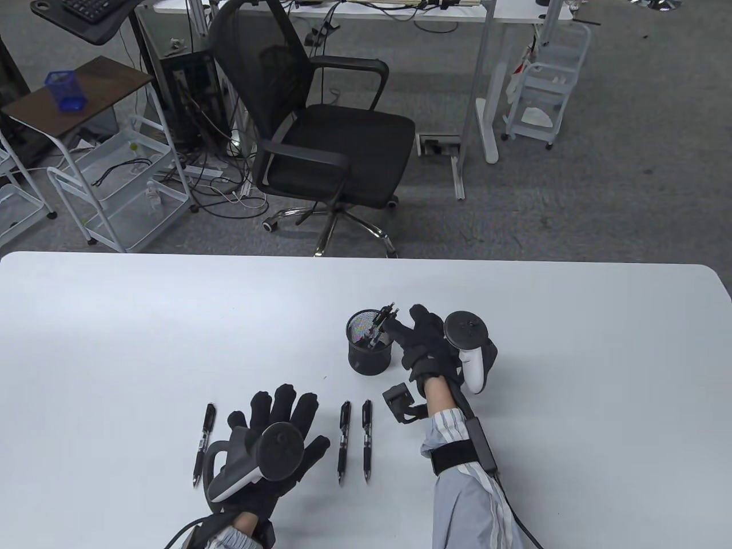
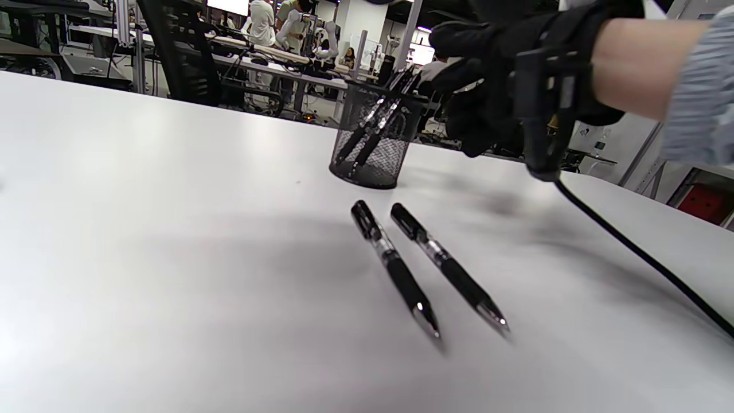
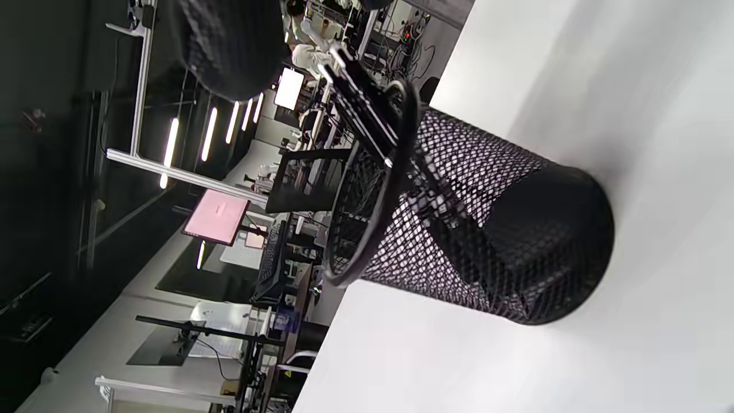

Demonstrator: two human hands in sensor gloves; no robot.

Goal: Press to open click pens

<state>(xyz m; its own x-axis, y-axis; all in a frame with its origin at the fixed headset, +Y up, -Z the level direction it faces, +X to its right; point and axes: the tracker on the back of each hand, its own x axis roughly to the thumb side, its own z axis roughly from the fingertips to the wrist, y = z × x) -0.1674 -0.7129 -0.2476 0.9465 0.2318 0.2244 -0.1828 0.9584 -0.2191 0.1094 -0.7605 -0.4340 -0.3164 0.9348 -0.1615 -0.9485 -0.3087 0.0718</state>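
One white table (image 1: 114, 320) carries everything here, and the largest thing on it is a black mesh pen cup (image 1: 369, 343), standing upright a little right of centre. Two pens (image 1: 382, 323) lean inside the cup, their top ends poking over its rim on the right side.

The right hand (image 1: 423, 343) reaches in from the right, its fingers at those top ends. In the table view the fingers look gathered around the pens, but whether they actually pinch one I cannot tell. The right wrist view shows only a dark fingertip (image 3: 232, 49) near the pen tops, not a closed hold.

The left hand (image 1: 274, 434) lies flat near the front edge, fingers spread apart and holding nothing, resting on or just above the table.

Three click pens lie loose by that hand: one on its left (image 1: 203, 444), and a pair on its right, an inner pen (image 1: 343, 442) and an outer pen (image 1: 366, 440), parallel and just beside each other, tips towards the person.

My judgement is that the step in hand is drawing a pen out of the cup. The next move would call for a firm pinch, a lift clear of the rim, then a thumb press on the button.
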